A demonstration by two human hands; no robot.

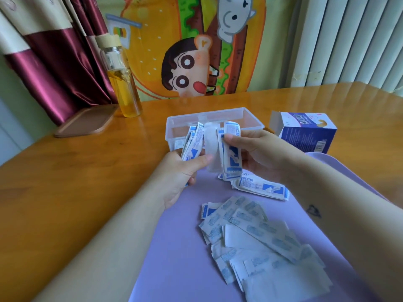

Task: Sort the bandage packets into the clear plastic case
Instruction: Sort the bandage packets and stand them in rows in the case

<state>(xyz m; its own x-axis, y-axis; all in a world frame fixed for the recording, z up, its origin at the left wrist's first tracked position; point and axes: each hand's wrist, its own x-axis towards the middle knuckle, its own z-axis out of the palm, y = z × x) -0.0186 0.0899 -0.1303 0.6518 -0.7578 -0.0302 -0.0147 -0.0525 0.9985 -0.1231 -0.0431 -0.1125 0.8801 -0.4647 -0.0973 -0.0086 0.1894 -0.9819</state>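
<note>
The clear rectangular plastic case [253, 122] sits at twelve o'clock, just beyond both hands. The left hand [181, 173] grips a fan of white-and-blue paper bandage packets [193, 144]. The right hand [261, 153] pinches more, their long axes upright. Loose packets [257, 232] lie at six on the purple mat [174, 247].

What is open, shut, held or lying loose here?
clear plastic case: open, upright.
blue box: flap open.
bottle: capped, partly full of yellow liquid.
left hand: grips a packet bunch.
right hand: grips a packet stack.
loose packets: heaped on the purple mat.
</note>
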